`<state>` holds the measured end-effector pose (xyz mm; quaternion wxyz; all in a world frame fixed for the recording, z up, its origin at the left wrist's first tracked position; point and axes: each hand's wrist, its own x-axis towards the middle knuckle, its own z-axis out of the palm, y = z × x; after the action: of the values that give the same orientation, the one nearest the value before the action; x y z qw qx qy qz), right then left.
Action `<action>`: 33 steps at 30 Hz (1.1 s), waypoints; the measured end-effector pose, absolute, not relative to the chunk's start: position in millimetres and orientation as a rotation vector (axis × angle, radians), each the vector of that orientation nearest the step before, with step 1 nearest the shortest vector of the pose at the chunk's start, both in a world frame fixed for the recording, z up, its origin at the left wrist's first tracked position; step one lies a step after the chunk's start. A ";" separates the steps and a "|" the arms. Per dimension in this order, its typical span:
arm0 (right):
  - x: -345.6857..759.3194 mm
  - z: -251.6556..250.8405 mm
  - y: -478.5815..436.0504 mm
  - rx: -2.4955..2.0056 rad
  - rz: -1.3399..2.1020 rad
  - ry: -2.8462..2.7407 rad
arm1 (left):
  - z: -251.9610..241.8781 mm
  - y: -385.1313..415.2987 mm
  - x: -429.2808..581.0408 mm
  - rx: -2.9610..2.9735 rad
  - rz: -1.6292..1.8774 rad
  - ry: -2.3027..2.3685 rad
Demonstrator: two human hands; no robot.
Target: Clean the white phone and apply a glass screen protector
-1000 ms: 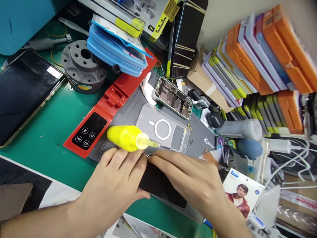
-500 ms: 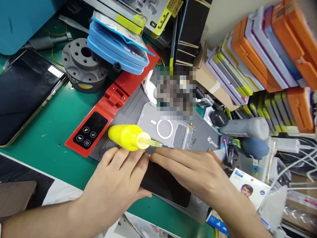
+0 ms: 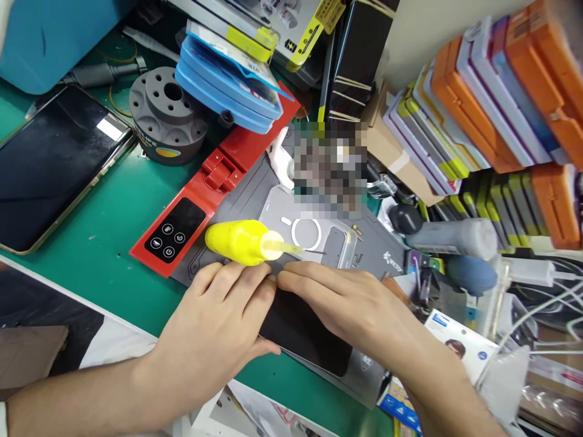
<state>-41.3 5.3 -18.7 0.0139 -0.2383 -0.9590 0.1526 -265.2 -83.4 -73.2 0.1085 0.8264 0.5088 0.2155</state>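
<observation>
A dark phone with a glossy black face lies on the grey mat under both hands. My left hand is closed over its left end, with the thumb at the near edge and curled fingertips out of sight. Fingers pressed together, my right hand reaches its far edge; its thumb and anything pinched there are hidden. Just beyond my left fingers, a yellow bottle with a needle tip points right. Whether fingers hold it is unclear. Behind it lies a clear phone case with a white ring.
The grey mat has a red panel with touch buttons along its left side. At left are another phone and a round grey holder. Orange boxes, a blue air blower and cables stand at right.
The view has shifted slightly, so the scene sits a little right and higher. The bottle's needle shows more clearly. My right fingertips have closed in on the left ones, covering a small round gleam.
</observation>
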 end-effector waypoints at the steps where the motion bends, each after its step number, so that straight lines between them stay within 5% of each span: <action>1: -41.5 -19.3 5.1 -0.737 0.461 -2.997 | -73.2 -83.5 -265.3 2.431 0.631 1.495; 33: -35.5 -21.3 -17.0 -0.958 0.335 -2.797 | -73.0 -82.7 -262.8 2.416 0.625 1.506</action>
<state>-35.5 -17.0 -21.3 0.0828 -0.3208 -0.9368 0.1122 -262.8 -82.7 -73.0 0.1134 0.8235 0.5134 0.2129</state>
